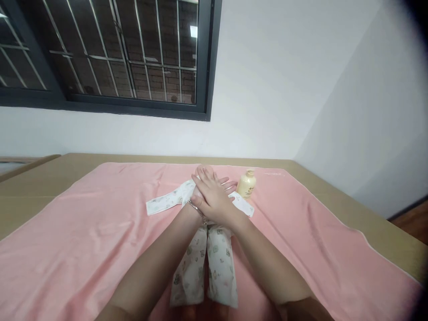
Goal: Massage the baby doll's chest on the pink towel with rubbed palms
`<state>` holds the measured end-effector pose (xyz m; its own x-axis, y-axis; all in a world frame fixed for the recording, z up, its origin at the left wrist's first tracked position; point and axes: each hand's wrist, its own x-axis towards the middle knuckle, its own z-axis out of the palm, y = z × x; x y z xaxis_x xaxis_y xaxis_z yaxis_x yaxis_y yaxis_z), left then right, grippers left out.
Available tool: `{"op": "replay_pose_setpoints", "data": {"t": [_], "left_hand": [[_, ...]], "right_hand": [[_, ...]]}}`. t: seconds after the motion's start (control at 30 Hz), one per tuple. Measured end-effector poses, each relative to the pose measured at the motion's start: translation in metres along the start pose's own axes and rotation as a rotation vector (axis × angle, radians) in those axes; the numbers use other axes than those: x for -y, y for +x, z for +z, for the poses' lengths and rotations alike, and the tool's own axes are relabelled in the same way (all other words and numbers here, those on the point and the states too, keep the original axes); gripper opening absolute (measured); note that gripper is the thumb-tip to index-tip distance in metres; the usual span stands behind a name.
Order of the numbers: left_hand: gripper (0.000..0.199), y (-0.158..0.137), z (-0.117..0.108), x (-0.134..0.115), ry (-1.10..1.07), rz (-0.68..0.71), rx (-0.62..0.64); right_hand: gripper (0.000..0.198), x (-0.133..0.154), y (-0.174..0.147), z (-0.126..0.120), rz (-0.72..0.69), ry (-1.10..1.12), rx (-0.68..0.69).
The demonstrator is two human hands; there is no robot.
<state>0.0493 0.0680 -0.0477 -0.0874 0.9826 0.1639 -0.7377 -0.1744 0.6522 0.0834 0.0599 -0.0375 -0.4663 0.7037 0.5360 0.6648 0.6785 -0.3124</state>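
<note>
Head view: right hand (216,196) crossed over left hand (230,183), both above a white patterned outfit (222,263).
Right fingers are straight and slightly parted, lying across the back of the left hand; left fingers are extended and spread, emerging to the right of the overlap. No grasp is seen; contact of the left palm with the outfit is hidden and cannot be told. The outfit lies beneath the fingers, one sleeve out to each side, two legs running nearer than the fingers, between the forearms. A yellow bottle (246,185) stands just right of the left fingertips. Pink cloth (113,240) spreads around the fingers.
</note>
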Motion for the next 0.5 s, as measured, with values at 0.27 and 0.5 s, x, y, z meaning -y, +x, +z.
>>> {"op": "replay_pose_setpoints", "data": {"t": [0.27,0.5], "left_hand": [[0.048,0.008,0.004,-0.036,-0.134,-0.394,0.017],[0.056,0.02,-0.015,-0.094,-0.072,-0.823,0.051]], "right_hand": [[0.063,-0.021,0.004,-0.001,0.057,0.071,-0.12],[0.071,0.039,-0.015,0.01,0.222,0.083,-0.045]]}}
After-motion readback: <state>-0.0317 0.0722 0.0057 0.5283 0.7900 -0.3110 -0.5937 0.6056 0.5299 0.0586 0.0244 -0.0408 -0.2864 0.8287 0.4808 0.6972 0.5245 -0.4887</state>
